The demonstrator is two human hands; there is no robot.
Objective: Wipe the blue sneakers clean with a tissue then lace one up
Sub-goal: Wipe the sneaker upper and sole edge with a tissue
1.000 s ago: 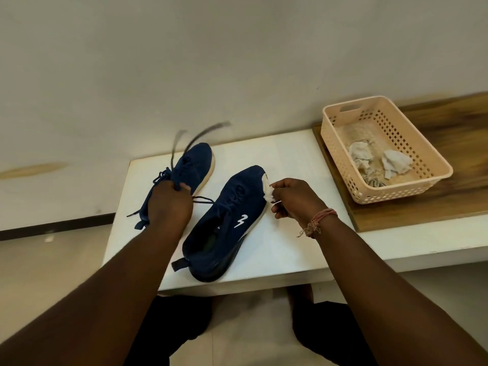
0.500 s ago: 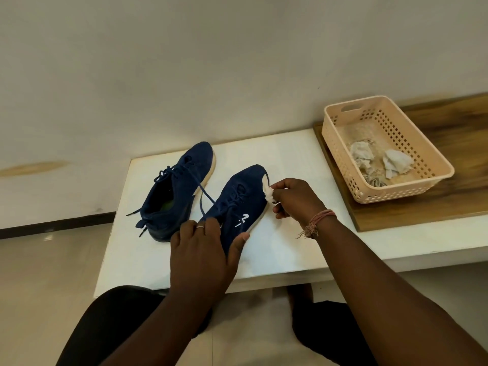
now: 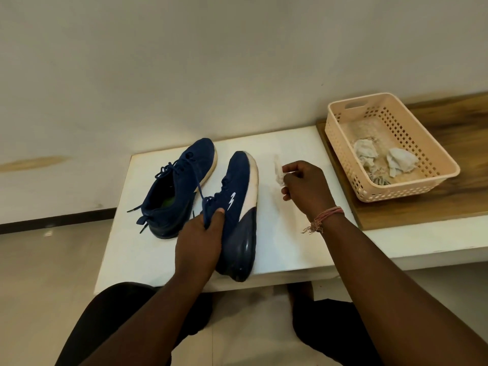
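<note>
Two blue sneakers lie on a white table. The left sneaker rests upright with its laces loose. My left hand grips the right sneaker at its collar and tips it onto its side, so its white and dark sole faces right. To the right of that sole, apart from it, my right hand pinches a crumpled white tissue, blurred by motion.
A peach plastic basket with several used tissues stands on a wooden board at the right. A white wall rises behind the table. My knees are under the table's front edge.
My left hand let go of the left sneaker's laces, took the right sneaker and tipped it onto its side. My right hand drew the tissue away from the toe, to the right.
</note>
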